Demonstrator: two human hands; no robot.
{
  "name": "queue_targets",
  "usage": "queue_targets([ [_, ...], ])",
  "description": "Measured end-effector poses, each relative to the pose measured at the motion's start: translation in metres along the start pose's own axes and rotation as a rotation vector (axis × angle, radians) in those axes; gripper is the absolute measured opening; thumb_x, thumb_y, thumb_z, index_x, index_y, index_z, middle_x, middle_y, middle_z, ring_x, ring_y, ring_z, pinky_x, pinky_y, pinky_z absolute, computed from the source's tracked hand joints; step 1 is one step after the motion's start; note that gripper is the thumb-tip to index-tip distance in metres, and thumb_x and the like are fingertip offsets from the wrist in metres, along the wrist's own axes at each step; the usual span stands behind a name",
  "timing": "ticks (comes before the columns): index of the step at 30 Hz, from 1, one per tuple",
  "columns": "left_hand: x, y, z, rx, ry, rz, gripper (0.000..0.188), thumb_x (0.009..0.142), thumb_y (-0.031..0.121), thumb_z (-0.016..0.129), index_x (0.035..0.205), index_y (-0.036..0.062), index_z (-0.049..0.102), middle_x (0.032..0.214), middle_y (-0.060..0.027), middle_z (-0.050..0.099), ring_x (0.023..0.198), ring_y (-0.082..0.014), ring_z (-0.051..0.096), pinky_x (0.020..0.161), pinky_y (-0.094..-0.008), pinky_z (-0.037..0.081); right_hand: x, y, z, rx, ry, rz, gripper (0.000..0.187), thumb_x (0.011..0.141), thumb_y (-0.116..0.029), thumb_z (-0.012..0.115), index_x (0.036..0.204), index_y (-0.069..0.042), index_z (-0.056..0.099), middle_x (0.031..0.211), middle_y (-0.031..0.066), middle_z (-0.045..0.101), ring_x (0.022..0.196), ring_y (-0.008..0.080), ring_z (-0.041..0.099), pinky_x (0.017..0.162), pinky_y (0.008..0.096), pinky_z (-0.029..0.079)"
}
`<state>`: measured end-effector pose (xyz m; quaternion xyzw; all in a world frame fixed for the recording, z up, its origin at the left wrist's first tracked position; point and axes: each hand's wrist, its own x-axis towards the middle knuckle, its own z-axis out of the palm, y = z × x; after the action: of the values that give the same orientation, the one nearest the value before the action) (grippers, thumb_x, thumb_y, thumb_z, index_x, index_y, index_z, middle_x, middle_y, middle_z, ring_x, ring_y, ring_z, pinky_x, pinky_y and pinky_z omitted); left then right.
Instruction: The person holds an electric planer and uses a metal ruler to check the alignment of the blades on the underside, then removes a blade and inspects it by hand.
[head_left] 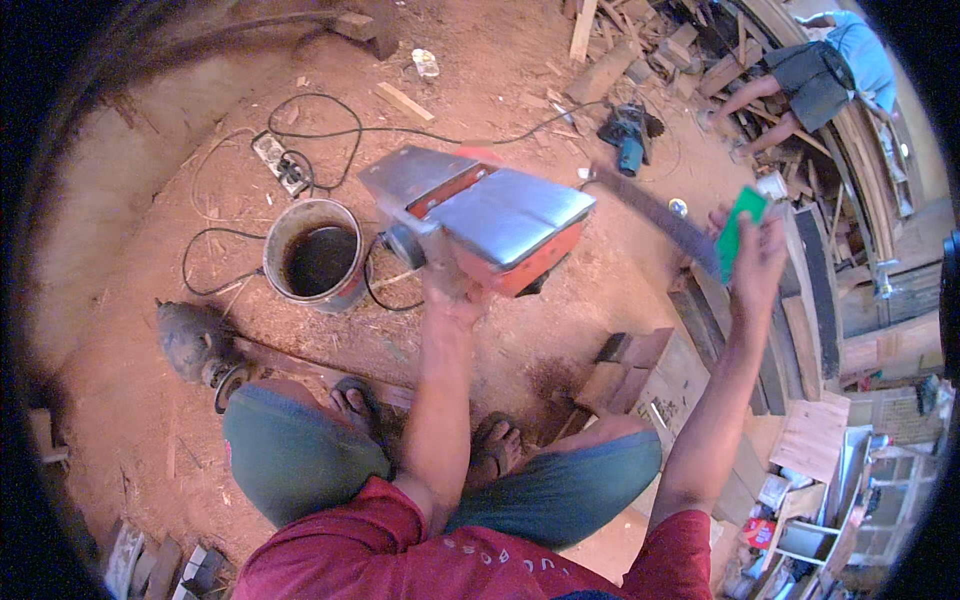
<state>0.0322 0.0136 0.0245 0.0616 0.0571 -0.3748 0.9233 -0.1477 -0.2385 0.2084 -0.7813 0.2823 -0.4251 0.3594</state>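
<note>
My left hand (455, 290) grips an electric planer (515, 210) from below, near the middle of the view. The planer is turned over, its shiny metal sole facing up and its red-orange body beneath. Off to the right, my raised right hand (755, 250) is closed around a flat green piece (740, 235). From it a long, dark, blurred strip (655, 215) runs toward the planer, narrowing at its far end; together they look like a handsaw with a green handle. My palm and some of my fingers are hidden.
A bucket (272, 268) of dark contents stands left of the planer, beside a power strip (280, 165) and loose cords. A teal circular saw (630, 140) lies ahead. A dusty rounded machine (200, 345) sits by my knee. Boards (800, 340) lie right; another person (820, 80) bends there.
</note>
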Motion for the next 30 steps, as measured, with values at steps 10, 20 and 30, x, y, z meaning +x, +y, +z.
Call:
queue_targets([
  [10,0.004,-0.004,-0.007,0.218,0.096,0.124,0.06,0.098,0.056,0.047,0.134,0.0091,0.056,0.128,-0.0073,0.065,0.113,-0.0248,0.065,0.091,-0.0432,0.057,-0.014,-0.137,0.046,0.184,0.115,-0.175,0.03,0.103,-0.03,0.058,0.11,-0.001,0.061,0.088,0.0101,0.07,0.068,0.015,0.067,0.062,0.0312,0.057],
  [20,0.004,-0.007,-0.026,0.136,-0.075,0.133,0.054,0.099,0.044,0.057,0.138,0.0073,0.049,0.129,-0.0084,0.062,0.111,-0.0235,0.065,0.09,-0.0404,0.058,-0.032,-0.113,0.07,0.365,-0.037,-0.18,0.025,0.104,-0.029,0.057,0.098,-0.005,0.052,0.078,0.0067,0.062,0.062,0.0148,0.061,0.058,0.0299,0.052],
  [30,-0.012,0.007,-0.003,0.12,-0.105,0.122,0.056,0.098,0.049,0.049,0.133,0.0056,0.055,0.121,-0.0115,0.067,0.105,-0.0252,0.069,0.087,-0.0403,0.059,-0.039,-0.104,0.068,0.355,-0.036,-0.146,0.023,0.104,-0.027,0.057,0.098,-0.005,0.053,0.078,0.008,0.063,0.061,0.0159,0.061,0.057,0.029,0.052],
])
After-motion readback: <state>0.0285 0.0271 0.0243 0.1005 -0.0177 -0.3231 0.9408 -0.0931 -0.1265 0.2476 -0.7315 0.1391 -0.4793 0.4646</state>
